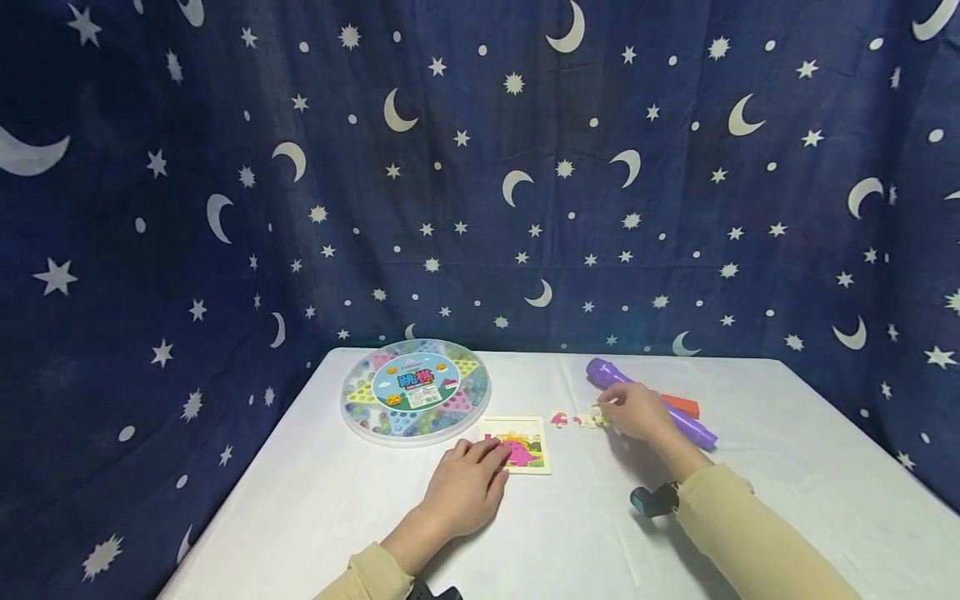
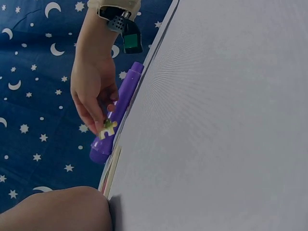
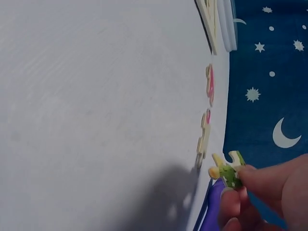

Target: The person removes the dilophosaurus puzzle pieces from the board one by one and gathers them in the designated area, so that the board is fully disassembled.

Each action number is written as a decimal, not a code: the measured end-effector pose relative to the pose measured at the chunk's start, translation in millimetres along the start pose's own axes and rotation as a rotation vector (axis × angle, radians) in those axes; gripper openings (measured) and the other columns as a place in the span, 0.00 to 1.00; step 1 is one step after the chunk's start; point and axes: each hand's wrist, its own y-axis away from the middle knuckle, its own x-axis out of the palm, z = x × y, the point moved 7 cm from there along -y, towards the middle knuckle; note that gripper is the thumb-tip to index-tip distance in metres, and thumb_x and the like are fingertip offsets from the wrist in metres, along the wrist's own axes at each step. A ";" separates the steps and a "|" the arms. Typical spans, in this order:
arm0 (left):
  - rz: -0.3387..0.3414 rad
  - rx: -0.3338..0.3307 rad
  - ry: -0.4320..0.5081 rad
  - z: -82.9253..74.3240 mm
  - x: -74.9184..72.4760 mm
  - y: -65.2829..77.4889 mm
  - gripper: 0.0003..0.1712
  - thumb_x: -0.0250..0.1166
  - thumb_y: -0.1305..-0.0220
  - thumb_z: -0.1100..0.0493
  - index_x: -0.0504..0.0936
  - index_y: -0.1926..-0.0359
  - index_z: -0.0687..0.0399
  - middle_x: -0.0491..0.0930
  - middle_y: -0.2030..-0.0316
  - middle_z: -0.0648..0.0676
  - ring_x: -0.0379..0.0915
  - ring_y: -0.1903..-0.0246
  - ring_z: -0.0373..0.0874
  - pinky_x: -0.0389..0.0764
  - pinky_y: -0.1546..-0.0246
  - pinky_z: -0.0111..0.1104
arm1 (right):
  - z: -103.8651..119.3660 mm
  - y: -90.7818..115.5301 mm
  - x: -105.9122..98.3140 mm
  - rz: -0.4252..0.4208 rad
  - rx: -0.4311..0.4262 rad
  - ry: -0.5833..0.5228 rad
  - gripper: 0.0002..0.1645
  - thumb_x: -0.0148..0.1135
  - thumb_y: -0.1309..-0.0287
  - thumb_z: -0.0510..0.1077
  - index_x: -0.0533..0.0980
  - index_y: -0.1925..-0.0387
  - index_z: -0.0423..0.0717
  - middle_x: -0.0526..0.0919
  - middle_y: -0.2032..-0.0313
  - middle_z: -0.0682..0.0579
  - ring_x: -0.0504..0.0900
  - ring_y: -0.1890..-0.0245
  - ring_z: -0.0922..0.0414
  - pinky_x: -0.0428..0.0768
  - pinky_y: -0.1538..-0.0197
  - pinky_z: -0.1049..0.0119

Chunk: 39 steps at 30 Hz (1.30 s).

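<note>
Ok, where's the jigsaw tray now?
In the head view, the jigsaw tray lies partly under the left hand, just right of the Chinese checkers set.

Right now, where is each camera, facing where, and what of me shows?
Head: on your head, facing forward and down over the white table; left hand, right hand and both sleeves show.
Left wrist: on that wrist, facing the purple tube; the right hand, its sleeve and part of the left hand show.
Right wrist: on that wrist, facing loose jigsaw pieces; part of the right hand shows.
Shared: both wrist views show the jigsaw piece pinched by the right hand.
</note>
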 end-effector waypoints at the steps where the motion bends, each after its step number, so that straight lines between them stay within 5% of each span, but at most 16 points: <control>1: -0.001 0.001 0.002 -0.1 0.1 0.0 0.24 0.55 0.24 0.49 0.78 0.32 0.47 0.77 0.37 0.53 0.72 0.44 0.50 0.73 0.44 0.46 | -2.0 0.7 -0.7 -0.002 0.006 0.007 0.11 0.63 0.35 0.42 0.84 0.54 0.41 0.83 0.60 0.41 0.80 0.66 0.48 0.78 0.64 0.54; 27: -0.074 0.038 0.024 1.4 -2.3 -0.5 0.22 0.58 0.25 0.51 0.82 0.35 0.49 0.80 0.39 0.54 0.74 0.48 0.50 0.74 0.46 0.44 | -14.9 7.6 -1.2 -0.033 0.081 0.215 0.17 0.67 0.40 0.43 0.82 0.52 0.37 0.85 0.54 0.36 0.81 0.53 0.37 0.76 0.52 0.38; 39: -0.211 0.029 0.116 3.7 -8.1 1.7 0.10 0.72 0.35 0.52 0.90 0.54 0.47 0.84 0.58 0.47 0.80 0.58 0.44 0.81 0.60 0.39 | -10.7 10.3 2.3 -0.027 0.050 0.278 0.16 0.71 0.41 0.44 0.84 0.55 0.39 0.86 0.55 0.38 0.81 0.55 0.38 0.77 0.55 0.38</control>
